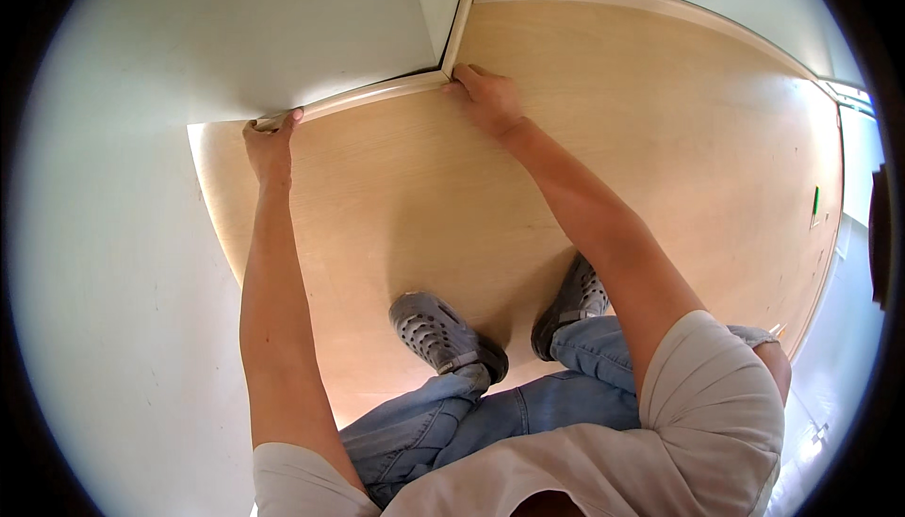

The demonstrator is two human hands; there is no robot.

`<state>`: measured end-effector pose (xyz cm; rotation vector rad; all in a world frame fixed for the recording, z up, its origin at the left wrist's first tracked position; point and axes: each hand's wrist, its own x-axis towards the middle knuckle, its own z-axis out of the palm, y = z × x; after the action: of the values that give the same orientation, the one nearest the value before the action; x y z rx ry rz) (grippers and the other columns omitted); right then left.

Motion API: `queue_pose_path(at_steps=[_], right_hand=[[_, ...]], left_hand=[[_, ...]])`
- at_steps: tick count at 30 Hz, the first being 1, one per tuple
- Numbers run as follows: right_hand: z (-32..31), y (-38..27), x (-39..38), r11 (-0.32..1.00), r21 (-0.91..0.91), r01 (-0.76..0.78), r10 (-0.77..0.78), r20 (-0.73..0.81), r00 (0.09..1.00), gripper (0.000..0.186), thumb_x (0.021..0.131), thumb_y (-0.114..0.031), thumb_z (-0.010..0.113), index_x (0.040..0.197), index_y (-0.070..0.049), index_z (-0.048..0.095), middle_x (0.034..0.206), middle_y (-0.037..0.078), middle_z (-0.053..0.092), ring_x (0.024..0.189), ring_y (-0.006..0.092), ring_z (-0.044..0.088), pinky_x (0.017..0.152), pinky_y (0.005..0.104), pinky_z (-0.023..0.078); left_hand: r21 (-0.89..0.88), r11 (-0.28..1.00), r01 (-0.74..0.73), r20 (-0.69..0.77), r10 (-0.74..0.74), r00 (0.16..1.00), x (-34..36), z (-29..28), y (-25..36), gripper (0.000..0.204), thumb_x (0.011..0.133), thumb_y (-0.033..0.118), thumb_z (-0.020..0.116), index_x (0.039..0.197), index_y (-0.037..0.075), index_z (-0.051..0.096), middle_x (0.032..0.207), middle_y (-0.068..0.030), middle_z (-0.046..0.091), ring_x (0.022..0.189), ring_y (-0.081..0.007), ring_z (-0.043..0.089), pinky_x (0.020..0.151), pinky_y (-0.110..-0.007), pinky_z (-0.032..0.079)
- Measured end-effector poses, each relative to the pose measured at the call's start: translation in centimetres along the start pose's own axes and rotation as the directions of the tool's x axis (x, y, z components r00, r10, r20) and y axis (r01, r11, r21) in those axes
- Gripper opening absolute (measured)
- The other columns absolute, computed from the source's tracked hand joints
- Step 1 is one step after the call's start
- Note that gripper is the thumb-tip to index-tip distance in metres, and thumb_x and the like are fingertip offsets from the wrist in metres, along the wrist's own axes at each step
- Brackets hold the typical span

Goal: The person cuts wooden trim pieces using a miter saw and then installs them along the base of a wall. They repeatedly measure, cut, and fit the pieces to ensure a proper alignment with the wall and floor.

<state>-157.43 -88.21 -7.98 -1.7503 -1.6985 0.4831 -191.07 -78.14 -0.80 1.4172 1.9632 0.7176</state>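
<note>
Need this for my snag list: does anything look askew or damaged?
Yes: the wood-coloured trim doesn't look flush with the pale wall. A dark gap shows between them near the corner, just left of the right hand. Whether anything is damaged there, I can't tell.

The floor (641, 140) is finished in smooth wood grain; a light sheen is carried by the wood-look trim strip (377, 95). Jeans (405, 432) are made of faded denim, clogs (430, 328) of matt plastic.
</note>
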Motion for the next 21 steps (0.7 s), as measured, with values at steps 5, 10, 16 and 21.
queue_pose_path(at_steps=[5, 10, 16, 21], right_hand=[[0.3, -0.4, 0.2, 0.995, -0.090, -0.031, 0.036, 0.057, 0.998, 0.029, 0.101, -0.037, 0.057, 0.100, -0.008, 0.058, 0.094, 0.014, 0.068, 0.084, 0.0396, 0.067, 0.071, 0.0512, 0.053], [0.0, -1.0, 0.6, 0.986, -0.154, -0.070, 0.090, 0.130, 0.987, 0.033, 0.103, -0.039, 0.053, 0.101, -0.007, 0.058, 0.095, 0.014, 0.069, 0.085, 0.0392, 0.068, 0.074, 0.0500, 0.054], [-0.1, -1.5, 1.1, 0.964, -0.249, -0.098, 0.149, 0.199, 0.969, 0.035, 0.103, -0.040, 0.052, 0.101, -0.006, 0.059, 0.096, 0.015, 0.070, 0.089, 0.0368, 0.069, 0.077, 0.0484, 0.054], [-0.7, -1.7, 1.5, 0.954, -0.285, -0.087, 0.167, 0.271, 0.948, 0.037, 0.104, -0.041, 0.051, 0.103, -0.005, 0.062, 0.099, 0.015, 0.072, 0.092, 0.0356, 0.070, 0.080, 0.0466, 0.055]], left_hand=[[-0.039, 0.999, -0.030, -0.034, 0.029, 0.999, 0.2, 0.4, -0.8, 0.086, 0.071, 0.035, 0.094, 0.129, -0.011, 0.049, 0.117, -0.0142, 0.065, 0.107, -0.0252, 0.062, 0.094, -0.034, 0.049], [-0.035, 0.999, -0.021, -0.071, 0.019, 0.997, 0.5, 0.7, -1.7, 0.087, 0.072, 0.034, 0.094, 0.131, -0.010, 0.047, 0.120, -0.0145, 0.063, 0.112, -0.0263, 0.060, 0.096, -0.035, 0.048], [-0.017, 1.000, -0.023, -0.055, 0.022, 0.998, 0.8, 0.8, -2.1, 0.091, 0.071, 0.038, 0.094, 0.132, -0.009, 0.047, 0.121, -0.0151, 0.063, 0.112, -0.0270, 0.060, 0.097, -0.037, 0.048], [-0.070, 0.998, -0.002, -0.054, -0.002, 0.999, 0.8, 1.1, -1.7, 0.085, 0.071, 0.033, 0.094, 0.129, -0.009, 0.048, 0.116, -0.0147, 0.064, 0.110, -0.0264, 0.059, 0.096, -0.036, 0.048]])
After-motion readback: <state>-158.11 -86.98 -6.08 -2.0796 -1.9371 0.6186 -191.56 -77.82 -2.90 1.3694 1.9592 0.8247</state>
